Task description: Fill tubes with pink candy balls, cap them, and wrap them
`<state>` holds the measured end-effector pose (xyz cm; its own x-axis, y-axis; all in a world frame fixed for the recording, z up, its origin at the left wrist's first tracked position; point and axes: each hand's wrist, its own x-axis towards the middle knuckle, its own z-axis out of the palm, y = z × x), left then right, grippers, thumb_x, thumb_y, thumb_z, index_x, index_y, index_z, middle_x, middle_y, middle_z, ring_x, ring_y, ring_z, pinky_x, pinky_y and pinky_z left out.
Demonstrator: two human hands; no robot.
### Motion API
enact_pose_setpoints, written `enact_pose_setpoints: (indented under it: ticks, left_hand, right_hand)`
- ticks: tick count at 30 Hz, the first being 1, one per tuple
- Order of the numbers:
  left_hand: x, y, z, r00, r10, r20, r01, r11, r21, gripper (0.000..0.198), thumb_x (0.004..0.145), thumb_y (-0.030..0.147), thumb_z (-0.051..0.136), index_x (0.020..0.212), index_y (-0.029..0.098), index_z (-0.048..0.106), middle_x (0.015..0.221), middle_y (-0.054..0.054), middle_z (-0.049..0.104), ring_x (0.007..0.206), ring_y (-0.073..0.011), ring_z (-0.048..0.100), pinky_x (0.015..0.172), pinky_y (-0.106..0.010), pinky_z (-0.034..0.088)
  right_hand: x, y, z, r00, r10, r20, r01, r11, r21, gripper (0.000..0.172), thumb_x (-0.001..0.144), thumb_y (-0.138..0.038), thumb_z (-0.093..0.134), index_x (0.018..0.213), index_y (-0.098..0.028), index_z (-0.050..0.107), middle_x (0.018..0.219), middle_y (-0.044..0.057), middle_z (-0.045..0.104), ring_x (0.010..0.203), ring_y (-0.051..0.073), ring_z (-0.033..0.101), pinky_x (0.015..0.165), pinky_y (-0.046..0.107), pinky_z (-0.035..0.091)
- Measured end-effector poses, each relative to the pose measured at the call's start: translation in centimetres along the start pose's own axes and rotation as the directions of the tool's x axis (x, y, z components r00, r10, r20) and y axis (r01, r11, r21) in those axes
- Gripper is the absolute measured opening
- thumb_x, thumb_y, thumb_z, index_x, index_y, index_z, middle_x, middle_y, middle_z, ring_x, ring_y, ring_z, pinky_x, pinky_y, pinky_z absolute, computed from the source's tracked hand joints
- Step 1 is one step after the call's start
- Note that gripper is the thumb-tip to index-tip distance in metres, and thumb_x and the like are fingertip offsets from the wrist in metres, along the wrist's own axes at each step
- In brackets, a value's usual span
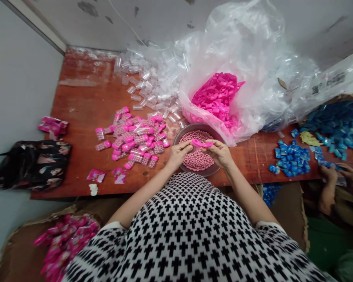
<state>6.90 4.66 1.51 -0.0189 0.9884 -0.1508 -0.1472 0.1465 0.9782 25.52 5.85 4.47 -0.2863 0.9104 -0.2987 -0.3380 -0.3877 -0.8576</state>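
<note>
Over the bowl, my left hand (180, 152) pinches one end of a bright pink plastic cap (197, 143). The fingers of my right hand (222, 153) are closed on its other end, so the piece stretches between both hands. Below it is a round grey bowl (178, 137) holding many small pink beads (200, 161). To the left of the bowl lies a heap of clear tubes filled with pink beads (141, 138), closed with pink caps. An opened clear plastic bag (191, 84) behind the bowl holds a pile of loose pink caps (219, 96).
Empty clear tubes (161, 78) are heaped at the back. A dark patterned bag (47, 164) and pink packets (53, 126) lie left on the wooden table (79, 98). Below stands a carton of pink packets (67, 239). Right, a co-worker's hands (329, 172) handle blue packets (294, 158).
</note>
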Motion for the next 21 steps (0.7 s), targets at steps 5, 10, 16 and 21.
enact_pose_setpoints:
  ticks: [5,10,16,21]
  left_hand:
    - [-0.6,0.9,0.0,0.929,0.292,0.228,-0.347,0.9,0.263,0.02,0.079,0.031,0.063,0.093,0.02,0.073,0.092,-0.006,0.072,0.09,-0.0192,0.064,0.088,-0.038,0.048]
    - [-1.5,0.9,-0.1,0.913,0.303,0.274,-0.385,0.862,0.329,0.021,0.084,0.027,0.056,0.097,0.02,0.071,0.096,-0.007,0.071,0.093,-0.0181,0.064,0.088,-0.036,0.048]
    - [-2.2,-0.1,-1.2,0.945,0.209,0.253,-0.292,0.886,0.36,0.023,0.085,0.026,0.054,0.1,0.02,0.071,0.099,-0.007,0.071,0.092,-0.0185,0.065,0.085,-0.034,0.05]
    - [-0.8,-0.6,-5.2,0.991,0.133,-0.008,-0.118,0.907,0.405,0.029,0.083,0.034,0.056,0.104,0.019,0.069,0.103,-0.007,0.07,0.094,-0.0205,0.065,0.088,-0.037,0.049]
  right_hand:
    - [0.1,0.4,0.3,0.967,0.234,0.104,-0.238,0.971,0.027,0.027,0.068,-0.032,0.074,0.091,-0.02,0.067,0.09,0.001,0.068,0.081,0.015,0.065,0.072,0.031,0.056]
    - [-0.4,1.5,1.6,0.923,0.357,0.145,-0.377,0.914,0.149,0.019,0.067,-0.028,0.07,0.082,-0.016,0.066,0.084,0.003,0.069,0.084,0.017,0.065,0.083,0.039,0.054]
    - [-0.3,4.1,3.3,0.92,0.386,0.067,-0.392,0.898,0.202,0.023,0.069,-0.034,0.065,0.085,-0.018,0.065,0.079,0.002,0.07,0.077,0.016,0.064,0.08,0.037,0.055]
    - [5.5,2.5,4.5,0.931,0.313,0.185,-0.207,0.875,-0.438,0.034,0.08,-0.047,0.056,0.097,-0.019,0.064,0.1,0.006,0.068,0.089,0.019,0.064,0.08,0.035,0.053]
